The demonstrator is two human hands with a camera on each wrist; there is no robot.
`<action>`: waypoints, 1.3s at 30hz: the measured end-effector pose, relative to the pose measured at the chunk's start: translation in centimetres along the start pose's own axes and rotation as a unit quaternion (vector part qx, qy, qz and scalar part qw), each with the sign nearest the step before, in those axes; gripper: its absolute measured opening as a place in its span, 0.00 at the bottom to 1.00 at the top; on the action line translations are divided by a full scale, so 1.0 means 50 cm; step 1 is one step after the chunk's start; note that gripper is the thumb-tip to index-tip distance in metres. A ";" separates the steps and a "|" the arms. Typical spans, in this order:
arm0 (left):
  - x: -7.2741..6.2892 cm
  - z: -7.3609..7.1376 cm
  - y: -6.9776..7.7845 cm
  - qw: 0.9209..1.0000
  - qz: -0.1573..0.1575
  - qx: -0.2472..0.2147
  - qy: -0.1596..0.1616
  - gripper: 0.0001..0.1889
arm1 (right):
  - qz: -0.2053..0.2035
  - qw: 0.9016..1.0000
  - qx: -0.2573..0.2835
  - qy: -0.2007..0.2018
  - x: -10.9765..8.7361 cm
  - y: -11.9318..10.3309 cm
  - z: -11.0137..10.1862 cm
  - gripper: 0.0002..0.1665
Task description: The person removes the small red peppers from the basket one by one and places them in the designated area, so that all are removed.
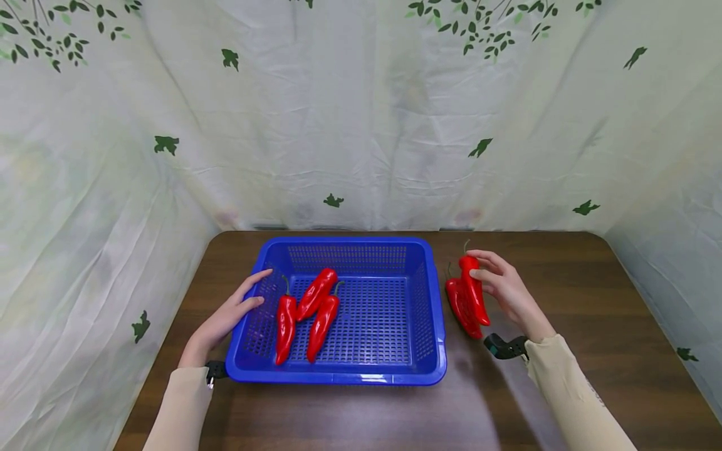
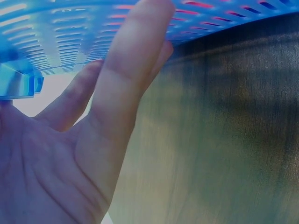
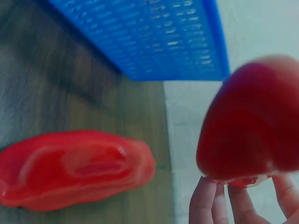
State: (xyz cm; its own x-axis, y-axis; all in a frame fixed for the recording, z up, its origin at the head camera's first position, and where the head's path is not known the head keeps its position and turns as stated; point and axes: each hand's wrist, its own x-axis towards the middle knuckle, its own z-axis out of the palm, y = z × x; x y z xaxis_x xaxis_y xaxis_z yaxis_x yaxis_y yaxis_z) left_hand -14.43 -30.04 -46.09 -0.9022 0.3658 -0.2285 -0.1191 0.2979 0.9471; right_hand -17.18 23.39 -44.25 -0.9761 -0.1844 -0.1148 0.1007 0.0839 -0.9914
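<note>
1. Pale leaf-printed cloth (image 1: 361, 125) hangs behind the basket and off to both its sides, and a brown wooden table (image 1: 609, 300) lies under it
2. A person's beige left sleeve (image 1: 183, 401) comes up at the basket's near left corner, a dark wrist device (image 1: 216, 371) at its cuff
3. The left hand (image 1: 222, 319) rests against the basket's left rim, its fingers fairly straight and relaxed
4. The blue basket (image 1: 338, 378), with slotted walls and floor, holds three red peppers, all in its left half: the first pepper (image 1: 286, 329) nearest the left wall, the middle pepper (image 1: 317, 294) slanting farther back, the third pepper (image 1: 323, 326) just right of them
5. Outside, just right of the basket, the loose pepper (image 1: 459, 307) lies on the table
6. Also right of the basket, the held pepper (image 1: 472, 285) overlaps the loose one in the head view; the right wrist view shows them apart
7. The right hand (image 1: 504, 291), right of the basket, pinches this held pepper between thumb and fingers
8. A beige right sleeve (image 1: 572, 388) ends nearer than the hand, right of the basket
</note>
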 end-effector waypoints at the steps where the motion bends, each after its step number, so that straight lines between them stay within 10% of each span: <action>1: 0.000 0.000 0.000 1.000 0.001 -0.001 0.000 0.30 | 0.000 1.000 -0.002 0.002 0.000 0.003 -0.003 0.28; 39: -0.001 0.000 -0.002 1.000 0.010 0.018 0.007 0.30 | 0.027 0.997 -0.050 0.057 -0.003 0.130 -0.052 0.27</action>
State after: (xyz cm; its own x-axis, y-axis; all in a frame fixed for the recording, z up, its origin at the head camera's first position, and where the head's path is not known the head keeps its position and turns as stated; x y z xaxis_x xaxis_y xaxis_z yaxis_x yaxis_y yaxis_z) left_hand -14.36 -30.07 -46.20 -0.9096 0.3606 -0.2065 -0.0867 0.3214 0.9430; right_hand -16.89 26.53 -50.53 -0.9858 -0.0654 -0.1548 0.1401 0.1895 -0.9718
